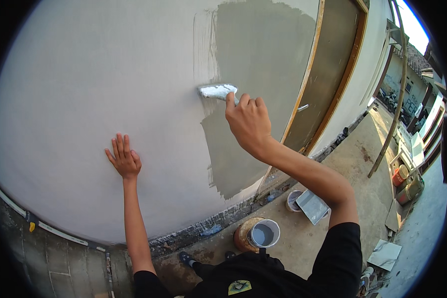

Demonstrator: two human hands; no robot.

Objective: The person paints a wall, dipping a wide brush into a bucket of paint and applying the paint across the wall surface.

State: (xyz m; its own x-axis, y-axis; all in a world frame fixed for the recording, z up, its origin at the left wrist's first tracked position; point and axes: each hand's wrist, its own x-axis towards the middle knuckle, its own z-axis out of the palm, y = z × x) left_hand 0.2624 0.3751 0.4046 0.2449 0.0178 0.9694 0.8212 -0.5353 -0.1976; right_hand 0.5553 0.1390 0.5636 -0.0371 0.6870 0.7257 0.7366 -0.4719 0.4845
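My right hand [249,121] grips the handle of a paintbrush [218,91], whose wide head carries pale, wet paint. The brush head rests against the wall, across the edge between a pale area [78,85] and a grey-green painted patch [264,52]. Streaky brush marks [205,41] run vertically along that edge above the brush. Lower and further left, my left hand [124,158] lies flat against the pale part of the wall with its fingers spread. It holds nothing. My right fingers hide most of the brush handle.
A paint bucket [264,233] with grey paint stands by my feet on a rusty container [243,234]. Beside it, a tray [313,206] leans over another bucket [293,201]. A brown door [322,67] borders the patch. A bent pole [399,100] rises at right; a white pipe [61,232] runs at left.
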